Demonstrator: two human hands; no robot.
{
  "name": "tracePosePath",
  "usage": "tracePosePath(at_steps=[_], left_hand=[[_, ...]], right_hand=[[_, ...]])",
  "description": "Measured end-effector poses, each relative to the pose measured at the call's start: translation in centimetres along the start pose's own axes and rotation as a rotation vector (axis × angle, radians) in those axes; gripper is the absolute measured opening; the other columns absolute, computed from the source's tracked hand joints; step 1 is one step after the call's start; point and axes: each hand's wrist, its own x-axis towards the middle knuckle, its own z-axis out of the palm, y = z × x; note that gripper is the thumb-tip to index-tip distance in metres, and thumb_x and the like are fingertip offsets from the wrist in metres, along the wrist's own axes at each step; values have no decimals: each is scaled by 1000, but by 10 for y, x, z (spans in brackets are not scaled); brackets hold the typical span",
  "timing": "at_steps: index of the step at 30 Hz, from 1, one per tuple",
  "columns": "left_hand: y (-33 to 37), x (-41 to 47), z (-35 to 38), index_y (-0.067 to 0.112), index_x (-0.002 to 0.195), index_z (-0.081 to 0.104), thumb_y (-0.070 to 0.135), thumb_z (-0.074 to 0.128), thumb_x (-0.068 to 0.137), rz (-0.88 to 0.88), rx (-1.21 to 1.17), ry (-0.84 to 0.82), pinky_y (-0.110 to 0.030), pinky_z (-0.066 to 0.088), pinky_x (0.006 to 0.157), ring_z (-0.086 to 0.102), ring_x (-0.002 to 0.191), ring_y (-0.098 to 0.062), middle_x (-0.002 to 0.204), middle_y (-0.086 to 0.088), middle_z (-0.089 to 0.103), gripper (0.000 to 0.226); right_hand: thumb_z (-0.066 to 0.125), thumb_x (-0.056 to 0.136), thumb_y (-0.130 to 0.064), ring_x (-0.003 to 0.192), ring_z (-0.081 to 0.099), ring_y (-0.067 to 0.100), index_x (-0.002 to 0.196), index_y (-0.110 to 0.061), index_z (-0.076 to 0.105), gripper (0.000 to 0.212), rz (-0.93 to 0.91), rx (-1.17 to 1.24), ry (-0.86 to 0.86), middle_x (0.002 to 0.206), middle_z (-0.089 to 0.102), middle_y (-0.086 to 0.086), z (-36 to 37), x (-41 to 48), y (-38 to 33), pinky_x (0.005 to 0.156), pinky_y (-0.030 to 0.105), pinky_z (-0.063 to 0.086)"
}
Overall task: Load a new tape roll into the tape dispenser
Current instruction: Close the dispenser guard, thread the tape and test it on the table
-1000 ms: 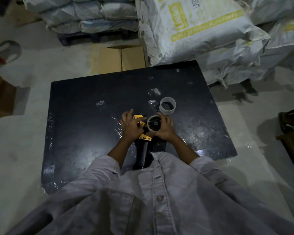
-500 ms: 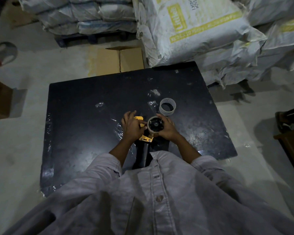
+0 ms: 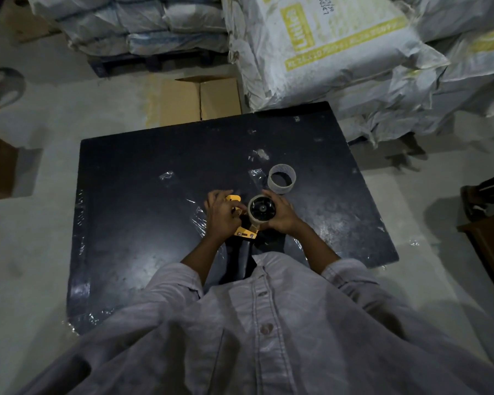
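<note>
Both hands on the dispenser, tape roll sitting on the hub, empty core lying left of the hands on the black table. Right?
Not quite: in the head view the empty core stands to the right of the hands and farther from the person, not to the left. The rest holds: left hand and right hand are on the dispenser, tape roll on the hub, all on the black table.

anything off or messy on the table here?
Crumpled clear film scraps lie scattered on the black table, more peeling at its left edge. A bare cardboard core sits apart, beyond the right hand. The tape roll sits on the dispenser, steadied by the left hand. No damage visible.
</note>
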Motion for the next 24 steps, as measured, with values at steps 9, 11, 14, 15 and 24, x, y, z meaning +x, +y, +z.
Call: tracePosePath(at_steps=[9,11,14,15,24], left_hand=[[-21,-48,-20,28,113,85,-14,66,77,-210,-282,145,-45,54,93,59,110,-22,110,0,73,58],[-26,-56,-21,28,121,85,-11,71,82,-100,-208,89,-39,49,87,59,108,-23,110,-1,71,56],[-31,-59,-26,30,125,85,9,82,93,76,-55,84,-32,43,82,58,104,-24,109,0,67,39],[-33,-56,-27,31,121,86,16,85,93,125,-12,97,-33,44,81,59,105,-25,111,-1,68,32],[-30,-49,-24,28,110,79,30,82,96,219,235,120,-44,45,83,57,101,-30,105,-4,60,14]], right_hand=[[105,68,-28,159,13,40,168,-44,36,122,4,-171,-16,168,16,9,-13,-19,-37,131,68,30],[105,68,-30,156,18,38,162,-42,44,113,-24,-175,2,163,21,8,-10,-18,-36,129,65,33],[106,63,-42,153,20,33,148,-46,56,100,-70,-196,-4,157,24,4,-4,-20,-37,126,64,34],[106,59,-50,154,18,31,141,-49,60,95,-85,-231,-2,158,24,2,-2,-24,-38,125,63,32],[89,65,-83,163,19,34,77,-38,85,47,-258,-522,153,173,39,-4,17,-50,-28,122,65,14]])
